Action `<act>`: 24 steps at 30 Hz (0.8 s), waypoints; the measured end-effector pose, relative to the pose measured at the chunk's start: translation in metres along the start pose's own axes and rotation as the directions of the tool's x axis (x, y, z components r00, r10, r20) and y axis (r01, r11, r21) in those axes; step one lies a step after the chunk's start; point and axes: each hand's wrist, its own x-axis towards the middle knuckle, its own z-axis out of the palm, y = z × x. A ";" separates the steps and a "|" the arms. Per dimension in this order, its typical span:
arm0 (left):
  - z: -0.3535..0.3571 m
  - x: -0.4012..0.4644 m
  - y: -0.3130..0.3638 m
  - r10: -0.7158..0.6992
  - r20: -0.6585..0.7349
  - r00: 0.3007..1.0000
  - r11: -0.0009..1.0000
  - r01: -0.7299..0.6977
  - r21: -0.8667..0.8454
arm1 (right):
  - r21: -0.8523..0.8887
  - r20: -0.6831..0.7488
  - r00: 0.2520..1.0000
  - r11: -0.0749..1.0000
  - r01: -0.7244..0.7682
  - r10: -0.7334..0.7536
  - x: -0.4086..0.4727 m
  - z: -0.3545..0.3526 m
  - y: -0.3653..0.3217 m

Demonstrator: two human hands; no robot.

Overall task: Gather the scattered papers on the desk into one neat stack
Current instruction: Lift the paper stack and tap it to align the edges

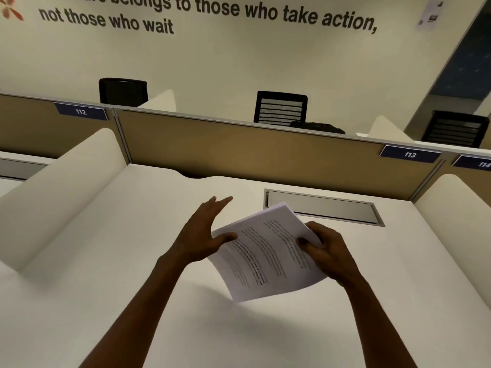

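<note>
A stack of printed white papers [265, 258] is held tilted above the white desk [132, 261], casting a shadow below it. My right hand [326, 251] grips the stack's right edge, thumb on top. My left hand [204, 232] presses flat against the stack's left edge, its fingers spread and pointing away from me, the thumb resting on the top sheet. The lower sheets are hidden under the top one. I see no loose paper lying elsewhere on the desk.
A grey metal cable hatch [324, 208] is set in the desk behind the papers. White side dividers [66, 187] flank the desk, and a tan partition [252, 152] closes the back. Black chairs [280, 108] stand beyond it.
</note>
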 end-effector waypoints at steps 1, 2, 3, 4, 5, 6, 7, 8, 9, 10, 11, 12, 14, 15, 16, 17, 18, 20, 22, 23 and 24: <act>-0.006 0.003 0.002 -0.008 0.064 0.998 1.000 0.009 -0.017 | -0.006 0.033 0.999 1.000 0.021 -0.021 0.004 -0.002 -0.007; -0.012 0.004 0.003 -0.019 0.115 0.993 0.998 0.025 -0.052 | -0.007 0.062 0.998 0.999 0.033 -0.033 0.008 -0.003 -0.012; -0.015 0.003 0.002 -0.030 0.149 0.988 0.995 0.044 -0.092 | 0.000 0.087 0.995 0.999 0.038 -0.038 0.012 -0.004 -0.018; -0.018 0.000 0.003 -0.039 0.171 0.985 0.988 0.063 -0.138 | 0.012 0.109 0.993 0.999 0.041 -0.042 0.015 -0.004 -0.022; -0.019 -0.004 0.002 -0.054 0.175 0.983 0.979 0.087 -0.187 | 0.024 0.131 0.991 0.999 0.037 -0.040 0.019 -0.005 -0.026; -0.020 -0.009 0.001 -0.067 0.167 0.984 0.965 0.107 -0.239 | 0.038 0.153 0.988 0.999 0.030 -0.036 0.022 -0.006 -0.029; -0.021 -0.014 -0.001 -0.078 0.148 0.986 0.950 0.118 -0.288 | 0.060 0.172 0.985 0.998 0.022 -0.032 0.024 -0.006 -0.032; -0.022 -0.020 -0.003 -0.088 0.124 0.988 0.936 0.124 -0.329 | 0.087 0.180 0.983 0.996 0.014 -0.029 0.027 -0.007 -0.033; -0.023 -0.026 -0.007 -0.105 0.102 0.989 0.920 0.136 -0.368 | 0.124 0.171 0.985 0.992 0.006 -0.027 0.029 -0.008 -0.033; -0.024 -0.031 -0.013 -0.134 0.083 0.988 0.898 0.156 -0.411 | 0.174 0.145 0.989 0.985 -0.004 -0.021 0.031 -0.008 -0.033; -0.026 -0.036 -0.019 -0.167 0.062 0.984 0.875 0.177 -0.450 | 0.246 0.110 0.994 0.969 -0.021 -0.006 0.032 -0.007 -0.031; -0.028 -0.041 -0.026 -0.198 0.043 0.979 0.851 0.193 -0.489 | 0.335 0.080 0.997 0.941 -0.045 0.019 0.034 -0.004 -0.029; -0.034 -0.048 -0.040 -0.266 0.002 0.964 0.796 0.220 -0.564 | 0.471 0.089 0.991 0.872 -0.128 0.098 0.037 0.013 -0.026; -0.037 -0.050 -0.047 -0.300 -0.015 0.954 0.773 0.235 -0.589 | 0.500 0.133 0.984 0.849 -0.169 0.118 0.037 0.026 -0.025; -0.040 -0.052 -0.052 -0.333 -0.027 0.943 0.753 0.248 -0.609 | 0.509 0.186 0.975 0.837 -0.200 0.120 0.036 0.042 -0.025; -0.043 -0.053 -0.058 -0.364 -0.039 0.931 0.734 0.261 -0.627 | 0.510 0.240 0.963 0.829 -0.230 0.120 0.034 0.060 -0.026; -0.046 -0.054 -0.063 -0.395 -0.047 0.917 0.712 0.274 -0.646 | 0.516 0.291 0.949 0.816 -0.260 0.118 0.032 0.077 -0.029; -0.050 -0.054 -0.076 -0.447 -0.038 0.894 0.664 0.302 -0.684 | 0.541 0.357 0.925 0.779 -0.315 0.126 0.032 0.109 -0.035; -0.055 -0.054 -0.091 -0.510 -0.008 0.860 0.603 0.351 -0.716 | 0.554 0.381 0.911 0.750 -0.362 0.158 0.036 0.140 -0.041; -0.056 -0.054 -0.101 -0.546 0.015 0.838 0.578 0.390 -0.717 | 0.545 0.371 0.909 0.749 -0.378 0.189 0.039 0.155 -0.041; -0.055 -0.055 -0.111 -0.579 0.046 0.814 0.552 0.433 -0.712 | 0.531 0.351 0.909 0.752 -0.391 0.225 0.042 0.169 -0.039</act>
